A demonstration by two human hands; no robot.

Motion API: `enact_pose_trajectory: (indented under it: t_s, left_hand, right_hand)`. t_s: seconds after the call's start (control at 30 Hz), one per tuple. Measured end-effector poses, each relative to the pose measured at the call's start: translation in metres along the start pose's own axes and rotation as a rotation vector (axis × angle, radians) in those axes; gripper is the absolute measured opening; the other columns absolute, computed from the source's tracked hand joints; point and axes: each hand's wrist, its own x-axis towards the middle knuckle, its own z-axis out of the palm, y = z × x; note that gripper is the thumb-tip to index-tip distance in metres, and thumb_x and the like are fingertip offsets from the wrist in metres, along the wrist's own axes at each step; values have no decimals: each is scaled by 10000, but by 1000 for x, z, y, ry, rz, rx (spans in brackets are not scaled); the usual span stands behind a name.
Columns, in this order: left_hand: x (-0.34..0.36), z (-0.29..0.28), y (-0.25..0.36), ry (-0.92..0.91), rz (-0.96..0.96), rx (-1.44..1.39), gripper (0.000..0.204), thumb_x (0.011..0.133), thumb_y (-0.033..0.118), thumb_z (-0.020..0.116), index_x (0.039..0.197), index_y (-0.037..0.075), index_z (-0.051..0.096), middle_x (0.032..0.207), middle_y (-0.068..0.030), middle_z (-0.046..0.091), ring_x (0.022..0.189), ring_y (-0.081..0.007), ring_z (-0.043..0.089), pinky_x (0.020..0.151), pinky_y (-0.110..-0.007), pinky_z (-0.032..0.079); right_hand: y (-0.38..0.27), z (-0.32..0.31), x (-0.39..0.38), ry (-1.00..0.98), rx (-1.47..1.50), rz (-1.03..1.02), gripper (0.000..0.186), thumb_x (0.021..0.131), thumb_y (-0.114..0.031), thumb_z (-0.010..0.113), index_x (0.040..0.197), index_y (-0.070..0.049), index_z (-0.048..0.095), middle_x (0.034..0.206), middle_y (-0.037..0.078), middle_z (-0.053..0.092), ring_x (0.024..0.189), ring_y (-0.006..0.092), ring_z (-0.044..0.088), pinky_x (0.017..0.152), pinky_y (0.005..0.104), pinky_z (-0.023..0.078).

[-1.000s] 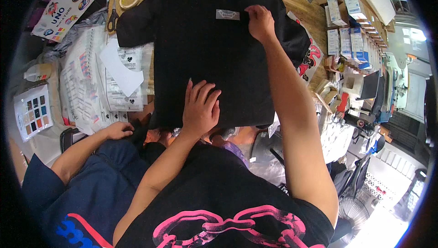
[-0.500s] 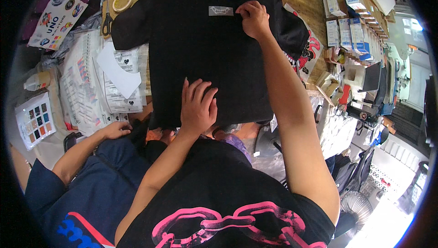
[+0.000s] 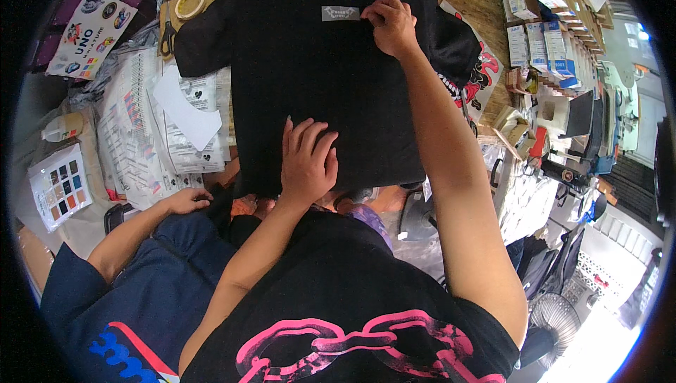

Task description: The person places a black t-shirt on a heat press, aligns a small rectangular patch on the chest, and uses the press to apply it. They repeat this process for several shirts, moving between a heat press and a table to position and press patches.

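A black T-shirt (image 3: 303,66) lies spread over the wooden table in front of me. Near its collar sits a small grey rectangular label (image 3: 340,13) with a pale design. The fingers of my right hand (image 3: 394,27) are bent together in a pinch at the label's right end. How much of that edge they hold is hidden by the fingertips. Toward the shirt's lower hem, my left hand (image 3: 308,161) rests flat on the cloth, fingers stretched out and holding nothing.
Scissors (image 3: 167,39) and a tape roll (image 3: 190,4) lie left of the shirt, above plastic-wrapped packages (image 3: 130,129) and a white paper piece (image 3: 186,112). A co-worker's hand (image 3: 189,201) is at lower left. Stacked boxes (image 3: 539,45) stand at right; a printed sheet (image 3: 486,73) lies under the sleeve.
The view has shifted very slightly. My right hand stays at the label's right end, and my left hand still lies on the shirt.
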Motion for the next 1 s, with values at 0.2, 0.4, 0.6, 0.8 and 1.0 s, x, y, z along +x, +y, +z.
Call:
enact_pose_trajectory:
  t_s: [0.2, 0.4, 0.6, 0.8, 1.0]
  left_hand:
    - [-1, 1, -1, -2, 2, 13, 300, 832, 135, 644, 1126, 83, 634, 1240, -124, 553, 1265, -337, 472, 1163, -602, 261]
    - [-2, 0, -1, -36, -4, 26, 295, 874, 151, 631, 1163, 89, 626, 1261, -107, 534, 1291, -320, 448, 1176, -596, 245]
    - [-3, 4, -2, 7, 11, -2, 306, 829, 128, 641, 1132, 93, 627, 1244, -114, 554, 1256, -338, 475, 1152, -600, 275]
    - [9, 1, -9, 24, -17, -87, 249, 820, 91, 648, 1069, 82, 647, 1157, -95, 602, 1163, -305, 542, 1121, -571, 295]
    - [127, -8, -78, 208, 10, 116, 229, 920, 128, 611, 1136, 93, 679, 1205, -92, 603, 1213, -299, 534, 1141, -556, 304]
  right_hand:
    - [-2, -1, 0, -9, 5, -1, 167, 904, -162, 642, 944, -267, 767, 1195, 3, 612, 1188, 291, 514, 987, 480, 374]
    - [-2, -2, 0, -7, 52, 26, 159, 910, -154, 631, 946, -237, 762, 1203, 21, 625, 1191, 296, 519, 1000, 471, 375]
    - [7, -29, -27, 230, 299, 220, 148, 893, -108, 615, 987, -109, 729, 978, 125, 685, 963, 318, 638, 873, 392, 494]
    - [69, -85, -253, 420, 24, 481, 103, 877, -70, 631, 941, -31, 701, 925, 140, 670, 893, 323, 638, 818, 396, 490]
    - [56, -83, -552, -282, -185, 951, 256, 887, -251, 577, 907, -20, 686, 928, 237, 680, 878, 427, 662, 796, 517, 505]
